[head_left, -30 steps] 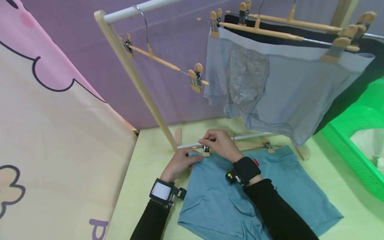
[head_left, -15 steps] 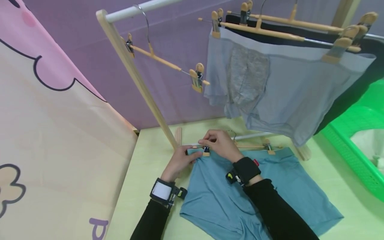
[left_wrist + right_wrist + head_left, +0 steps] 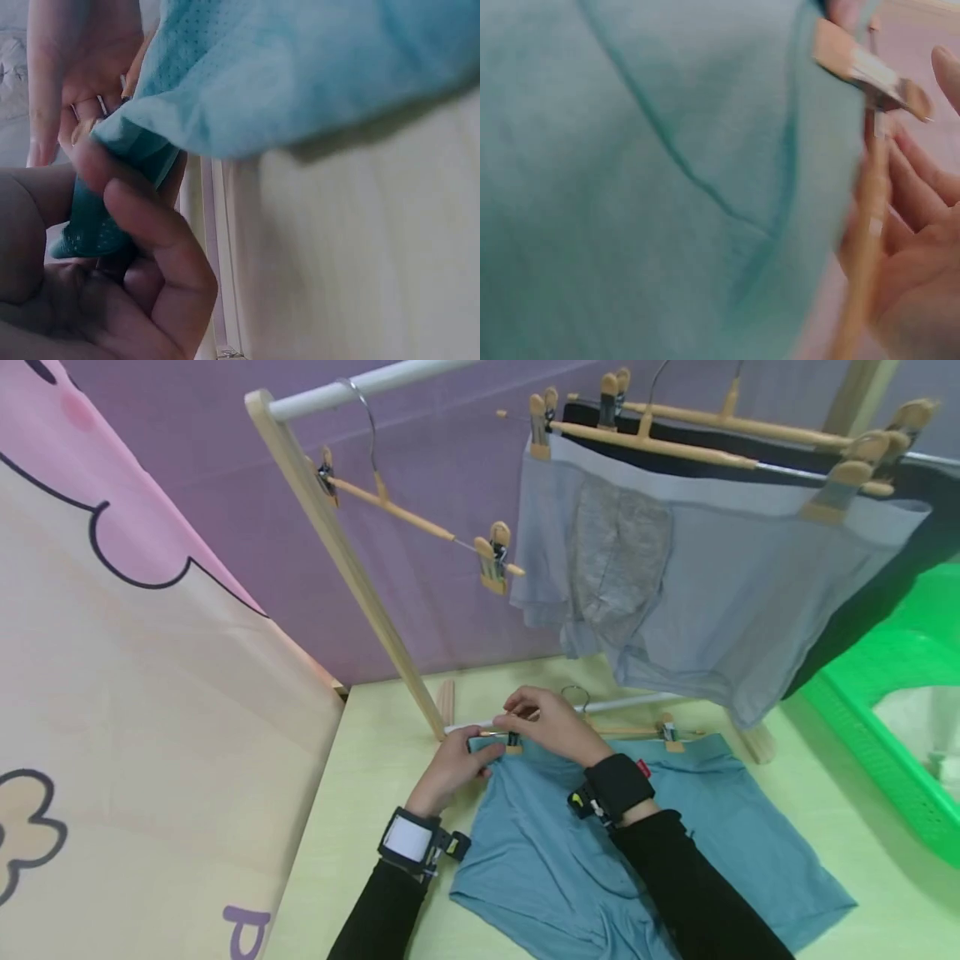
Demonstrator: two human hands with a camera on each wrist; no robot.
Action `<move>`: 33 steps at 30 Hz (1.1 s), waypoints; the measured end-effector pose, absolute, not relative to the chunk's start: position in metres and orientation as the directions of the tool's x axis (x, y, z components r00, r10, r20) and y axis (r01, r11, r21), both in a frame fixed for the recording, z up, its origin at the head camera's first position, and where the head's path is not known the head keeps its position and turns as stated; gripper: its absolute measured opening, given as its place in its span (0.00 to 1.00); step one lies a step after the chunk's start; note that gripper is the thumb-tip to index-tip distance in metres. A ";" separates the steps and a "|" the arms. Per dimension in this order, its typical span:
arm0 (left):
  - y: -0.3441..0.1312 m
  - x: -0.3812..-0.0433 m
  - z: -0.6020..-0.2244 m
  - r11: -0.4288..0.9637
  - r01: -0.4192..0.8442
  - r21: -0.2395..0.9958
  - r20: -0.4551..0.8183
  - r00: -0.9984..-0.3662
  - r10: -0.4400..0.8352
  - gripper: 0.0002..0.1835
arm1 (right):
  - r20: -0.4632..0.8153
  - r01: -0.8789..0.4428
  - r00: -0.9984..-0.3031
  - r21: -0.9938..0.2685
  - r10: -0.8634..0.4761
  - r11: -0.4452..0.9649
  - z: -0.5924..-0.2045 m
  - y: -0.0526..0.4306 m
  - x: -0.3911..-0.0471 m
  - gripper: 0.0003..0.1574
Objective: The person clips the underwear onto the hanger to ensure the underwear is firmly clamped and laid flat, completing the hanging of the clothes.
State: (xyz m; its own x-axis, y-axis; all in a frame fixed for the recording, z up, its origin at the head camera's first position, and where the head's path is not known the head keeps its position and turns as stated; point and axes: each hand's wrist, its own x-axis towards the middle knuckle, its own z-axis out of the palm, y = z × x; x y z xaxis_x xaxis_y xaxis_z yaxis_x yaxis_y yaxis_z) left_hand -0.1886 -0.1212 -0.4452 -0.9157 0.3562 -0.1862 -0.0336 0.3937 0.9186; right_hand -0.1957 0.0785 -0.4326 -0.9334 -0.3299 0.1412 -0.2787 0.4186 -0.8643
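Note:
Blue-green shorts (image 3: 547, 843) lie spread on the pale table, their waistband along a clip hanger (image 3: 626, 730). My left hand (image 3: 452, 766) pinches the waistband's left corner; in the left wrist view its curled fingers (image 3: 161, 240) hold the folded cloth. A clip (image 3: 513, 748) bites the waistband just beside it. Over this clip is my right hand (image 3: 558, 727). In the right wrist view its thumb stands apart from the clip (image 3: 866, 71), and its loosely bent fingers lie behind the hanger bar (image 3: 866, 240). The right clip (image 3: 673, 745) also sits on the waistband.
A wooden rack (image 3: 337, 543) with a white rail (image 3: 382, 378) stands behind. A bare clip hanger (image 3: 405, 514) hangs on it, with light grey boxer shorts (image 3: 720, 577) and a black garment (image 3: 900, 543) to the right. At far right is a green basket (image 3: 862, 735) holding white cloth.
The left hand has shifted slightly up and inward along the waistband corner. My right thumb and fingers have loosened at the left clip, which now sits on the cloth.

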 end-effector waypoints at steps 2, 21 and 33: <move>-0.121 -0.188 -0.446 0.398 -0.036 0.917 -0.187 -0.918 0.348 0.15 | 0.148 -0.289 -0.931 -0.856 -0.334 0.429 -0.429 0.083 -0.194 0.19; -0.127 -0.189 -0.448 0.396 -0.039 0.917 -0.179 -0.929 0.323 0.18 | 0.092 -0.229 -0.969 -0.688 -0.229 0.689 -0.411 0.202 -0.159 0.15; -0.130 -0.194 -0.448 0.428 -0.069 0.901 -0.207 -0.937 0.283 0.19 | -0.016 -0.128 -0.981 -0.692 -0.193 0.710 -0.422 0.223 -0.160 0.32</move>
